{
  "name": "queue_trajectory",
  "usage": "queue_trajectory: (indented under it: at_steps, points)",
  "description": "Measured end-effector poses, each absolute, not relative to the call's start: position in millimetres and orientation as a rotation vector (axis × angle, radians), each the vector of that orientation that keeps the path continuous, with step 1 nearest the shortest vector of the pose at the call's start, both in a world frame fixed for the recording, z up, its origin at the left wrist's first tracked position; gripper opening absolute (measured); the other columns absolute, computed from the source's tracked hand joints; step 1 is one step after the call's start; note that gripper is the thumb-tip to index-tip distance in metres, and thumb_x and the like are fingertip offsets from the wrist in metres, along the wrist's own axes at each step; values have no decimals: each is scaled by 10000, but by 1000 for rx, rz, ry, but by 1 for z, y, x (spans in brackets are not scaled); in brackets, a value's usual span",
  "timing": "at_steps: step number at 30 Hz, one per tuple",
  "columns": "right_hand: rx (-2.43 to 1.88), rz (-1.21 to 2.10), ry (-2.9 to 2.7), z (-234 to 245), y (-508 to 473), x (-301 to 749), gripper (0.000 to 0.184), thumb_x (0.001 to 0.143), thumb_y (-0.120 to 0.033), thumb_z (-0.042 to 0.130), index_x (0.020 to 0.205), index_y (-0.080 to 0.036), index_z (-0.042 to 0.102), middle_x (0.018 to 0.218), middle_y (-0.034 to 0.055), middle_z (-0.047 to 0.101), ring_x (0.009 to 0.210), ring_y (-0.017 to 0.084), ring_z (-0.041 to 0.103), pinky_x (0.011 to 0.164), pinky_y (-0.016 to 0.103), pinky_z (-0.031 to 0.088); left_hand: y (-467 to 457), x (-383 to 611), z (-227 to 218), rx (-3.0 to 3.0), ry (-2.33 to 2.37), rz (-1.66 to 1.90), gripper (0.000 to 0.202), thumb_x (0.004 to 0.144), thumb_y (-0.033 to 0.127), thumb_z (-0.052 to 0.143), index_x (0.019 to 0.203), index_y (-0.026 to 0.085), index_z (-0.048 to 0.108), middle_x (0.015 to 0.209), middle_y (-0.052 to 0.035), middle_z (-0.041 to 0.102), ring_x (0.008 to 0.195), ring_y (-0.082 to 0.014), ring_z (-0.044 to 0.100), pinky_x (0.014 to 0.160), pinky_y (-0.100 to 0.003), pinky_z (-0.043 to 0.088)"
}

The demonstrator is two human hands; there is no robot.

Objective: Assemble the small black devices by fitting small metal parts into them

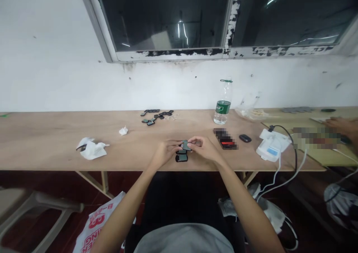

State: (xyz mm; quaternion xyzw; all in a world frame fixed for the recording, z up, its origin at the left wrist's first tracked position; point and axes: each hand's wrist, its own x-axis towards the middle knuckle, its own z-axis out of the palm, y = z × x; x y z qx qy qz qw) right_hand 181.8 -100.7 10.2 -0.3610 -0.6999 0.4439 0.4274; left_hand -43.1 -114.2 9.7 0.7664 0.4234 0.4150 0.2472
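Near the table's front edge, my left hand (167, 150) and my right hand (203, 147) meet over a small flat grey-green piece (186, 145). Fingertips of both hands pinch it from either side. What the small object is exactly, I cannot make out. Just below it lies a black-rimmed piece with a grey-green face (181, 158), flat on the wooden table (134, 148). Another similar piece is partly covered by my fingers. Farther back sits a loose group of several black and grey-green pieces (151, 122), with tiny whitish bits (170, 117) beside them.
Crumpled tissues (93, 149) lie to the left. Right of my hands are a phone (225, 139), a small black oval object (245, 138), a water bottle (223, 107) and a white box with cables (269, 148). Another person's hand (339, 124) rests at far right.
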Motion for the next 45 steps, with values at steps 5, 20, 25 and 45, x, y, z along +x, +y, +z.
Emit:
queue_trajectory:
  at_steps: [5, 20, 25, 45]
  points:
    - [-899, 1092, -1778, 11, -102, 182, 314, 821, -450, 722, 963, -170, 711, 932, 73, 757, 827, 214, 720, 750, 310, 568, -112, -38, 7, 1852, 1145, 1174, 275, 762, 359, 772, 985, 199, 786, 1092, -68, 772, 1017, -292, 722, 964, -442, 575]
    - [-932, 1059, -1898, 15, -108, 178, 290, 840, -414, 693, 985, -167, 735, 892, 68, 759, 787, 195, 695, 706, 284, 534, -110, -40, 0, 1729, 1054, 1031, 402, 673, 337, 812, 1023, 172, 703, 929, -64, 733, 890, -231, 704, 800, -348, 572]
    - [-1013, 990, -1900, 11, -97, 190, 251, 844, -394, 682, 950, -172, 728, 884, 62, 752, 776, 190, 689, 702, 283, 533, -105, -50, 7, 1861, 1103, 1016, 410, 741, 404, 774, 1077, 181, 701, 1012, -77, 716, 945, -229, 686, 848, -352, 564]
    - [-1385, 1073, -1845, -24, -69, 227, 243, 707, -280, 818, 814, -149, 644, 722, 48, 703, 608, 175, 681, 542, 247, 516, -59, -142, -25, 1898, 1519, 907, 301, 698, 311, 762, 968, 180, 737, 1015, -87, 767, 956, -291, 711, 885, -411, 573]
